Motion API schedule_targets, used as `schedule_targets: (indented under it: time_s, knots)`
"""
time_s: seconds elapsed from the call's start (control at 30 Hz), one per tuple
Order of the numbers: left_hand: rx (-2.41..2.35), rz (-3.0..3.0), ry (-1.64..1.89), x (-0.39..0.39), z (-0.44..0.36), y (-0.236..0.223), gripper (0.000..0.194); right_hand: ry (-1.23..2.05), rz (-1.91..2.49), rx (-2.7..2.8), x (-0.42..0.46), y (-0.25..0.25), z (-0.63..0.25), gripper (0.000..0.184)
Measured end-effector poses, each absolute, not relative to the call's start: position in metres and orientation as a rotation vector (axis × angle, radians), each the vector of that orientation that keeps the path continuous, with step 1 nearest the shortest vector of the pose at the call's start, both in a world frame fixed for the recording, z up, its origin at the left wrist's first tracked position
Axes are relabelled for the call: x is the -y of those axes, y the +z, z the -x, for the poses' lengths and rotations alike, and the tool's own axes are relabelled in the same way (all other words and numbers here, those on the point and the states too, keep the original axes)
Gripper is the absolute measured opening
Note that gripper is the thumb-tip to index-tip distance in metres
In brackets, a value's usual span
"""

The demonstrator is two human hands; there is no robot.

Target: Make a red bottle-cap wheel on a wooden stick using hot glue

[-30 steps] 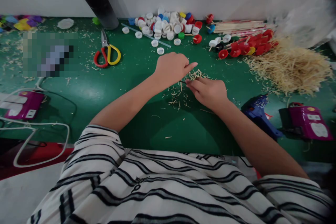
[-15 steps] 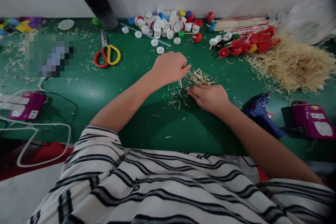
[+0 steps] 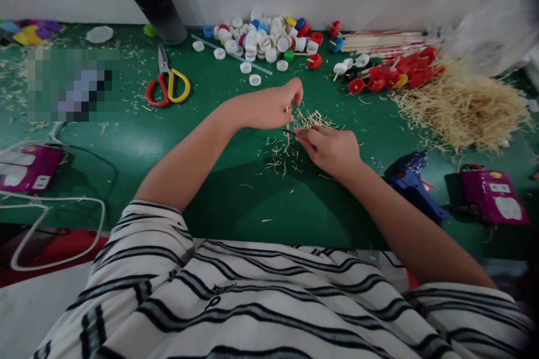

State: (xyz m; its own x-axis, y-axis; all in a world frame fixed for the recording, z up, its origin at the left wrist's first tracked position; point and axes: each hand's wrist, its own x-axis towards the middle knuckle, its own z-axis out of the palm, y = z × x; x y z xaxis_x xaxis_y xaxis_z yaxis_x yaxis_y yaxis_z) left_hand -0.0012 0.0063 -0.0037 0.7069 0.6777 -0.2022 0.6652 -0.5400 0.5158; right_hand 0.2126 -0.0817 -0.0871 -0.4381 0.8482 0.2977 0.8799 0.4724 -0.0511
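Hands drawn closer; stick pale, slim.

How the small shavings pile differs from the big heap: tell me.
The small pile is low and sparse; the big heap is far wider and thicker. The small pile lies by the right hand; the big heap lies beside the red caps. Both are pale, thin strips on the green table.

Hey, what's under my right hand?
Green tabletop shows around your right hand, with pale shavings along its far side. Whatever lies directly beneath the hand is covered, so I can't tell.
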Motion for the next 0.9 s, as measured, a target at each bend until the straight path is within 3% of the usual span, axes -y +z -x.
schedule_targets:
  time_s: [0.33,0.9]
  knots:
    - [-1.057,-2.365,0.133,-0.006,-0.002,-0.013,0.022,-0.098,1.483,2.604,0.09,-0.092,-0.221,0.038]
    - [-1.145,-2.349,0.185,-0.003,-0.008,-0.018,0.019,-0.11,1.495,2.413,0.084,-0.089,-0.217,0.043]
